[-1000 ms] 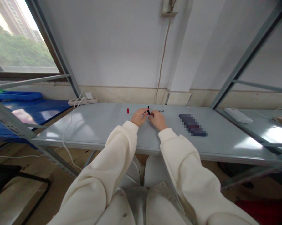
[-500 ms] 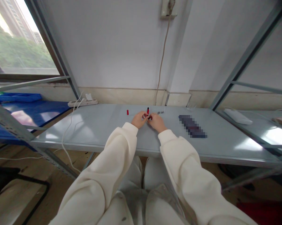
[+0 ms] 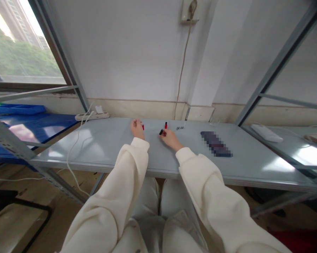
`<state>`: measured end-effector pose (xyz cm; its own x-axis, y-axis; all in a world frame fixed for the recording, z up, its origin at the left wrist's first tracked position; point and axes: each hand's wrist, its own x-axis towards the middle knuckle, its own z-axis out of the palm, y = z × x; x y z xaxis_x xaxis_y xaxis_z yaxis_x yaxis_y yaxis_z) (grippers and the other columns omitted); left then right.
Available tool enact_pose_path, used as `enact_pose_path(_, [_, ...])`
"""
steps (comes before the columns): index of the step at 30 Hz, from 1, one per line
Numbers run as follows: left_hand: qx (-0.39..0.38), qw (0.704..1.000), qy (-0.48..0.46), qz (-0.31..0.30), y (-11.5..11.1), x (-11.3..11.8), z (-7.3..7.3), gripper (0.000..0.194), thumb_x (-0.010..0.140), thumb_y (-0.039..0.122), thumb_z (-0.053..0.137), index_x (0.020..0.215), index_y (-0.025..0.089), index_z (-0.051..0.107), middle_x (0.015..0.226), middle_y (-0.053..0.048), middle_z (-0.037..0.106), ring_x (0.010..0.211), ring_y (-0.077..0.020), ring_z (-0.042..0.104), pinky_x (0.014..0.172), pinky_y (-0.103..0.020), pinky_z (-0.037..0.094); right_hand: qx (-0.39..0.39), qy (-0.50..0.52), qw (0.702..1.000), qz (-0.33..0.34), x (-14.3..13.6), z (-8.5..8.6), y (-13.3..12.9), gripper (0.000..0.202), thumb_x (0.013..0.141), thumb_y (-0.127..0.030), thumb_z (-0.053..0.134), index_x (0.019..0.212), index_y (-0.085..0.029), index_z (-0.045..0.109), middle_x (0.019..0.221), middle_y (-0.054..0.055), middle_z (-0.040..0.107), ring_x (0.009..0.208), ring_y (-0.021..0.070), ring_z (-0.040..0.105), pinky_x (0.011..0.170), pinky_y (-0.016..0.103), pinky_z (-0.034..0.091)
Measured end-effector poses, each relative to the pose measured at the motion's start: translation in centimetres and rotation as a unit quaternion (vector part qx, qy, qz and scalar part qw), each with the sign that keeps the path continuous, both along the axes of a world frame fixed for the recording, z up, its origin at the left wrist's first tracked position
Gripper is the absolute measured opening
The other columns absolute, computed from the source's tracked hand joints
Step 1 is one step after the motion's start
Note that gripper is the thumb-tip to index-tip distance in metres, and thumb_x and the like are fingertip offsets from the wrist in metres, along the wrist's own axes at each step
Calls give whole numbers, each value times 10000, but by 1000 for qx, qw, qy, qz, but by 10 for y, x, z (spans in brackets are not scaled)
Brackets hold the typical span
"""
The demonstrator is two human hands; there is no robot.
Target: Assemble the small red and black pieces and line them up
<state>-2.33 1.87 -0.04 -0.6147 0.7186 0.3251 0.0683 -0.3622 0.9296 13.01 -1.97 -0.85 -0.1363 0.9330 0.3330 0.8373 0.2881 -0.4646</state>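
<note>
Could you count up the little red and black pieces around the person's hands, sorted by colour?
All red, beside the left hand: 1 (red piece)
Red with a black top, standing: 1 (two-tone piece)
Black where visible, in the right hand: 1 (black piece; fingers cover the rest)
Total: 3

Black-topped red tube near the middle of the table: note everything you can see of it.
The black-topped red tube is a small, slim cylinder with a red body and a black upper end. It looks like plastic, though it is too small to be sure. It stands upright on the grey table, just beyond the right hand. Whether a finger touches its base I cannot tell.
</note>
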Motion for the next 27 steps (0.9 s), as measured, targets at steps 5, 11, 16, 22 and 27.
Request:
enact_pose_path(5, [-57, 976, -209, 16, 8, -16, -3, 114, 733, 218, 405, 679, 141, 468, 651, 2, 507, 518, -59, 459, 520, -195, 373, -31, -33, 999, -14, -41, 3, 19, 127, 722, -216, 542, 798, -124, 585, 846, 88, 626, 795, 155, 572, 676, 221, 400])
enact_pose_path(11, [-62, 969, -238, 2, 5, -12, -5, 83, 708, 181, 420, 644, 149, 461, 616, 9, 496, 501, -63, 454, 503, -199, 356, -57, -53, 997, -27, -69, 0, 46, 188, 733, -195, 491, 866, -131, 607, 918, 118, 632, 865, 191, 580, 693, 246, 417])
enact_pose_path(16, [-59, 970, -235, 2, 9, -11, -9, 70, 690, 172, 439, 633, 144, 466, 619, 4, 505, 497, -63, 451, 504, -204, 357, -75, -49, 995, -53, -76, -5, 56, 226, 715, -204, 501, 892, -133, 622, 949, 129, 632, 894, 208, 580, 712, 269, 429])
enact_pose_path(22, [-58, 968, -245, 1, 11, -12, -10, 65, 690, 172, 442, 637, 145, 470, 609, 8, 503, 494, -60, 448, 500, -201, 360, -89, -38, 994, -60, -76, -5, 58, 244, 706, -215, 522, 909, -124, 621, 951, 134, 633, 884, 203, 587, 701, 251, 432])
enact_pose_path(27, [-60, 967, -246, 3, 9, -11, -8, 68, 694, 164, 441, 632, 145, 464, 600, 9, 502, 492, -59, 448, 499, -200, 362, -93, -46, 993, -52, -75, -5, 59, 225, 718, -218, 514, 890, -124, 624, 942, 132, 635, 882, 193, 587, 709, 247, 427])
